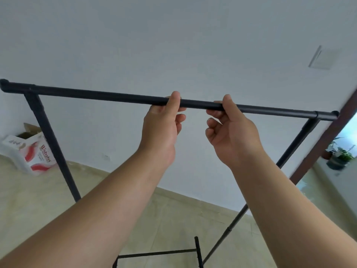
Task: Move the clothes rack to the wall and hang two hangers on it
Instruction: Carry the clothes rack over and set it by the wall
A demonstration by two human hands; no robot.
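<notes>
A black metal clothes rack (96, 94) stands in front of me, its top bar running across the view just before a white wall (173, 45). My left hand (162, 122) grips the top bar near its middle, thumb up behind the bar. My right hand (229, 130) holds the same bar a little to the right, thumb on top and fingers curled underneath. Nothing hangs on the bar, and no hangers are in view. The rack's two uprights slope down to a base bar (154, 254) near the floor.
A white and red cardboard box (32, 151) sits on the beige tiled floor at the left by the wall. At the right is a dark brown door frame (324, 140), with potted plants (340, 153) beyond it. A wall plate (322, 59) is mounted high on the right.
</notes>
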